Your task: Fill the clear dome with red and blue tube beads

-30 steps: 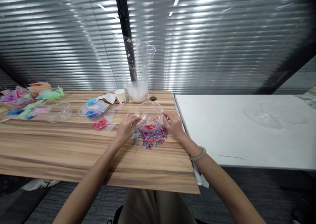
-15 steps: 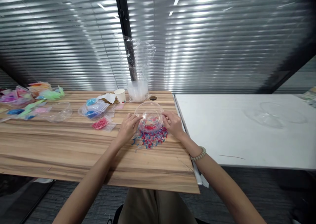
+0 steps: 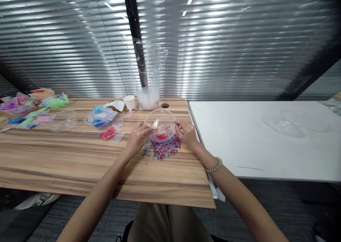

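A clear round plastic container [image 3: 160,119] is tilted over a loose pile of red and blue pieces [image 3: 163,149] on the wooden table. My left hand [image 3: 139,136] grips its left side with closed fingers. On the opposite side, my right hand [image 3: 186,132] pinches the rim. Some red pieces show at the container's lower part; whether they lie inside or are seen through the plastic, I cannot tell.
Left of my hands are a bag of red pieces [image 3: 108,133], a container with blue bags [image 3: 101,118] and a paper cup [image 3: 129,103]. A tall plastic bag [image 3: 149,98] stands behind. Clear lids [image 3: 290,126] lie on the white table [image 3: 239,139].
The clear container has tilted slightly between my hands, which hardly move. At the lower left, more of a person's shoe has come into view.
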A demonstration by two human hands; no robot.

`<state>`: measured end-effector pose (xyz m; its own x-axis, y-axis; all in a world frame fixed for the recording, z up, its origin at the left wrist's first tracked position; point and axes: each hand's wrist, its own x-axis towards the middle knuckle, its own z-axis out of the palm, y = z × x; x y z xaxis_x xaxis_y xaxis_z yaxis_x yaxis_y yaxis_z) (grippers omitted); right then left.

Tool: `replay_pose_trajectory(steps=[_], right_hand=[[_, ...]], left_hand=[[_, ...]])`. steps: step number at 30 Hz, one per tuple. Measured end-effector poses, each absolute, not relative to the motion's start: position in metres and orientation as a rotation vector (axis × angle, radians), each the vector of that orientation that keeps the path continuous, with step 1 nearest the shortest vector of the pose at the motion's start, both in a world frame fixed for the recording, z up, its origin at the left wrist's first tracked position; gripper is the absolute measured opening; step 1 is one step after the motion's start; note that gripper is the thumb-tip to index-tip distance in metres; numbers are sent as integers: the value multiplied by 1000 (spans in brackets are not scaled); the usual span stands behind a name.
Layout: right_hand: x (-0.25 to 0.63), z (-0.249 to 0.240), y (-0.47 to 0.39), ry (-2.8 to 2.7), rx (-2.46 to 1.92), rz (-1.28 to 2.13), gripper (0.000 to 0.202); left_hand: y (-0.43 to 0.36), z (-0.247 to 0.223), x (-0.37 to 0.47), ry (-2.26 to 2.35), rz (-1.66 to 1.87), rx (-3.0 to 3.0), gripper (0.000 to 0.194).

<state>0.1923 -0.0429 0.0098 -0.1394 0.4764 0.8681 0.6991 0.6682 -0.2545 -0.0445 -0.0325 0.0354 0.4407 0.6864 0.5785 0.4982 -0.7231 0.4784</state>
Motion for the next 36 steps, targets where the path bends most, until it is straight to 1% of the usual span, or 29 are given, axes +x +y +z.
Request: replay_pose_trajectory(steps=[11,19,27,36], right_hand=[[191,10,-43,-1794,-956,-268,15],[191,9,-43,-1792,-920,-273,14],[191,9,-43,-1796,-899,-297,13],[190,9,-43,-1801,-921,-267,15]], left_hand=[[-31,34,-45,1010,1176,2549,17],[-30,32,-45,1034,1212,2751,21],[-28,30,-45,1030,1275,2773,20],[-28,28,-46,1034,1251,2772,21]])
